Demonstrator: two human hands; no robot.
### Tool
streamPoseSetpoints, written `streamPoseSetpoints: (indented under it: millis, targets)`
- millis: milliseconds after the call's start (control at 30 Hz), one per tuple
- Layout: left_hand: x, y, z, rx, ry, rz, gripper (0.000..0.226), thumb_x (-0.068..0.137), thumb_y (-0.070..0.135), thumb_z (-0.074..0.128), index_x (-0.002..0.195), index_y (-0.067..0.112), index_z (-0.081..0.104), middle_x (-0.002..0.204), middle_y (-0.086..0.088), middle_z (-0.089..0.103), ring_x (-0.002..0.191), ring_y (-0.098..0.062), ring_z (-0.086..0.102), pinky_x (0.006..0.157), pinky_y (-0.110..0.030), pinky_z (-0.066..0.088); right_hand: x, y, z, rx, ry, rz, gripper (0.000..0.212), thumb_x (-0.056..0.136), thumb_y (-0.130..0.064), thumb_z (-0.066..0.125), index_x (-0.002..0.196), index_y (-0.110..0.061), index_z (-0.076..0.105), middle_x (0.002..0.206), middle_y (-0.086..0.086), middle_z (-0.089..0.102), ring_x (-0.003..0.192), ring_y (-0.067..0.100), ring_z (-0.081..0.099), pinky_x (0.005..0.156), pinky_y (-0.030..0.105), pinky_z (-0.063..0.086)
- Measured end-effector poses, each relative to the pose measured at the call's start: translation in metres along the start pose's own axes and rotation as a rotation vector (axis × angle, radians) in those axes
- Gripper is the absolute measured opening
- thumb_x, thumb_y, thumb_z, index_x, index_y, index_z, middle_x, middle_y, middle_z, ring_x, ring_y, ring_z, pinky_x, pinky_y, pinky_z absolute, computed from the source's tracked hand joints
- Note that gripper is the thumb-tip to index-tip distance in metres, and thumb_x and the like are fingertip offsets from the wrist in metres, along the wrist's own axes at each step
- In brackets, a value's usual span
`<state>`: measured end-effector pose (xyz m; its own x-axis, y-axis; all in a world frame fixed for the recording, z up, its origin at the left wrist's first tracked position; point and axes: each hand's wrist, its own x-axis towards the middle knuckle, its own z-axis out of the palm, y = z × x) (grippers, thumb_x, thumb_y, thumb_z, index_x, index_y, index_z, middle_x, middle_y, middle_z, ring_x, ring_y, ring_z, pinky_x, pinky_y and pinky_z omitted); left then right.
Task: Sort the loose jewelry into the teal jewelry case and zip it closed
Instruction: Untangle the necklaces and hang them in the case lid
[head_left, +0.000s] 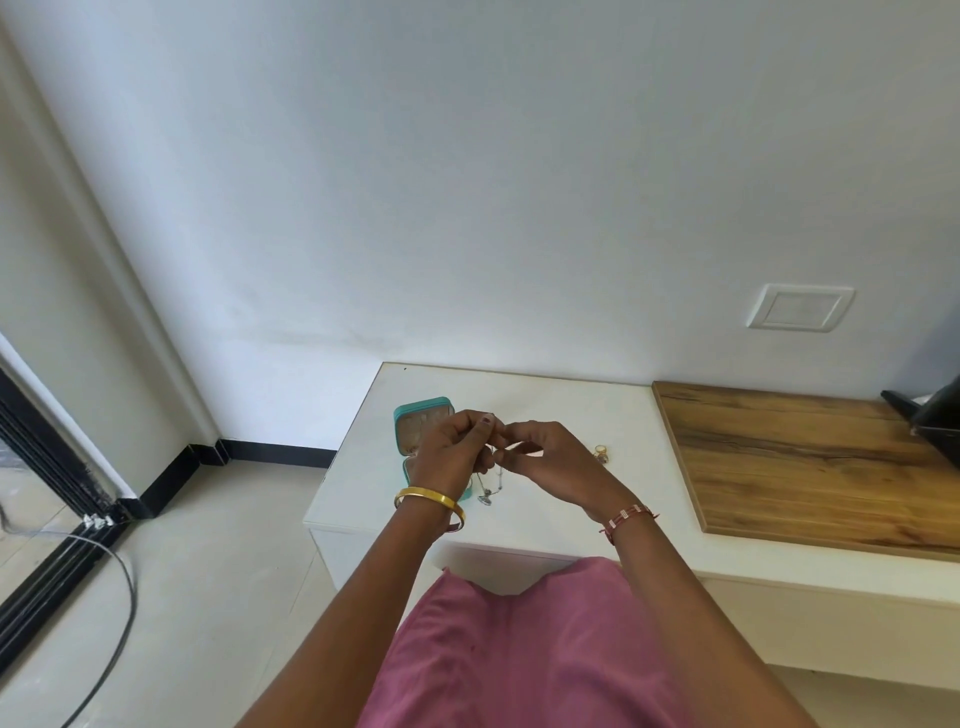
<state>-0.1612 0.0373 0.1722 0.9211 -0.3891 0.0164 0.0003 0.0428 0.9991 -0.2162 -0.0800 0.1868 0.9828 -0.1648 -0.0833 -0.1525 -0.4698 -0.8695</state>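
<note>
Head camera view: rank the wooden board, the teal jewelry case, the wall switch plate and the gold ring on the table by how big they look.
1. wooden board, by far the largest.
2. and 3. wall switch plate and teal jewelry case: similar, and hands hide part of the case, so unranked.
4. gold ring, the smallest.

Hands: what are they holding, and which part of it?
Both hands, left and right, pinch a thin necklace near its top end. The rest of the chain hangs down between them, pendant at the bottom, in front of the open teal case.
</note>
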Motion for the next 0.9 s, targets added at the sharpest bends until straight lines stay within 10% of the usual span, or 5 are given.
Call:
streamPoseSetpoints:
  millis: [533, 900]
  targets:
    - [0.003, 0.0, -0.012, -0.313, 0.022, -0.242, 0.022, 0.093, 0.003, 0.046, 0.079, 0.01, 0.062, 0.055, 0.0, 0.063, 0.042, -0.005, 0.055, 0.048, -0.016, 0.048, 0.0, 0.001, -0.002, 0.418, 0.101, -0.068, 0.019, 0.088, -0.002, 0.054, 0.073, -0.008, 0.064, 0.072, 0.009, 0.066, 0.069, 0.013, 0.062, 0.075, 0.019, 0.051]
    - [0.004, -0.003, -0.014, 0.088, 0.14, -0.21, 0.008, 0.089, 0.012, 0.055, 0.085, 0.018, 0.058, 0.087, -0.006, 0.061, 0.074, -0.019, 0.059, 0.072, -0.03, 0.052, 0.002, 0.0, -0.008, 0.583, 0.052, 0.025, 0.028, 0.089, -0.006, 0.053, 0.068, -0.012, 0.07, 0.06, 0.008, 0.057, 0.052, 0.018, 0.047, 0.053, 0.026, 0.045]
